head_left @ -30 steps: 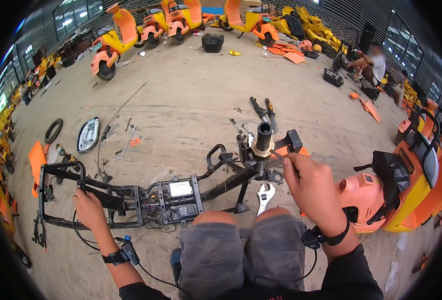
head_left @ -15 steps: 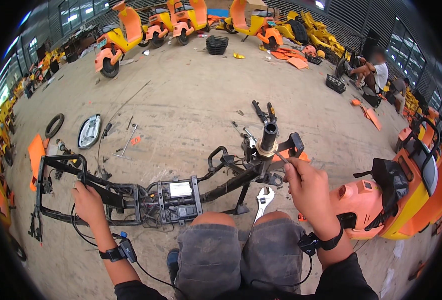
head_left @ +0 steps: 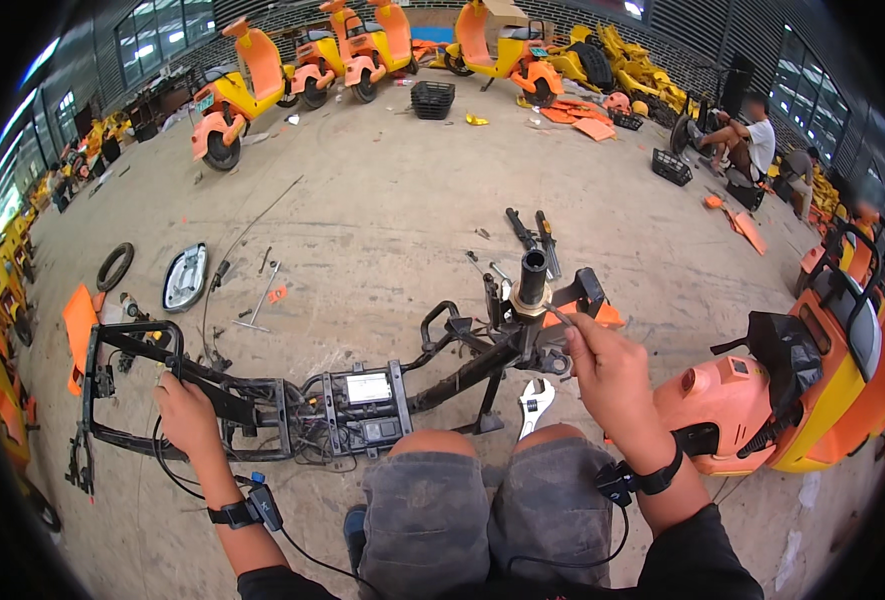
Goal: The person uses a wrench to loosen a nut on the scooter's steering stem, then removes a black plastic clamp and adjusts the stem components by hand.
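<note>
A black scooter frame lies across the floor in front of my knees. At its right end rises the steering tube, with a brass-coloured ring round its base. My right hand is closed on a thin dark metal rod, whose tip meets the ring's right side. Over the frame's rear part, my left hand is closed beside the bent tube; what its fingers grip is too small to make out. An adjustable wrench lies by my knees, jaws away from me.
Beyond the frame lie a T-handle tool, a tyre, a scooter seat and black grips. An orange scooter body stands close on my right. Parked scooters and a seated person are farther off.
The whole view has shifted slightly, so the floor items sit lower in it. Both hands keep nearly the same places on the frame, and the rod still touches the ring.
</note>
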Motion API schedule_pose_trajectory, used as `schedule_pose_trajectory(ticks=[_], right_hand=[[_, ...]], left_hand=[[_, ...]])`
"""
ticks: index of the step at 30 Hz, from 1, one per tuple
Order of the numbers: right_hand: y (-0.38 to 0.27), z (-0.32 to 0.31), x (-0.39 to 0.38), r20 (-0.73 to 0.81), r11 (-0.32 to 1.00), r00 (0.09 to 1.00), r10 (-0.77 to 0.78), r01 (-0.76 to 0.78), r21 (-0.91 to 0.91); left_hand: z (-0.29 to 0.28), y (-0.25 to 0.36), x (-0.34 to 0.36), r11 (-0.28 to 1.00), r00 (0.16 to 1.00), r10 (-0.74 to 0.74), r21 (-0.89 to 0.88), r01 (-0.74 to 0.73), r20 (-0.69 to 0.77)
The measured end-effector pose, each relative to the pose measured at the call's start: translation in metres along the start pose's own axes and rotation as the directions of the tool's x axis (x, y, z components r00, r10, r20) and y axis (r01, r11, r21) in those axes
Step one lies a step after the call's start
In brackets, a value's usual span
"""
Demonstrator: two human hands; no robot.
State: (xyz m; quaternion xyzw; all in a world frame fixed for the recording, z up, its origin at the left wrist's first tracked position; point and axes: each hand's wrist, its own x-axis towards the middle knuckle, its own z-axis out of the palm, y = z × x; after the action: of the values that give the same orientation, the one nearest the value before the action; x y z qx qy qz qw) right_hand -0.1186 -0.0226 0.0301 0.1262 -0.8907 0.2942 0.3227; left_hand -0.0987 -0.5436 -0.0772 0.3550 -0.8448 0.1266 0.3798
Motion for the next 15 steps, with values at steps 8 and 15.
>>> schedule_pose_trajectory(ticks=[8,15], right_hand=[[-0.034,-0.039,0.041,0.299,0.981,0.953,-0.043,0.097,-0.168],[-0.038,-0.05,0.069,0.423,0.957,0.904,-0.06,0.172,-0.232]], left_hand=[[0.001,-0.004,0.0,1.0,1.0,0.006,0.018,-0.006,0.024],[0.003,-0.003,0.001,1.0,1.0,0.008,0.026,-0.009,0.03]])
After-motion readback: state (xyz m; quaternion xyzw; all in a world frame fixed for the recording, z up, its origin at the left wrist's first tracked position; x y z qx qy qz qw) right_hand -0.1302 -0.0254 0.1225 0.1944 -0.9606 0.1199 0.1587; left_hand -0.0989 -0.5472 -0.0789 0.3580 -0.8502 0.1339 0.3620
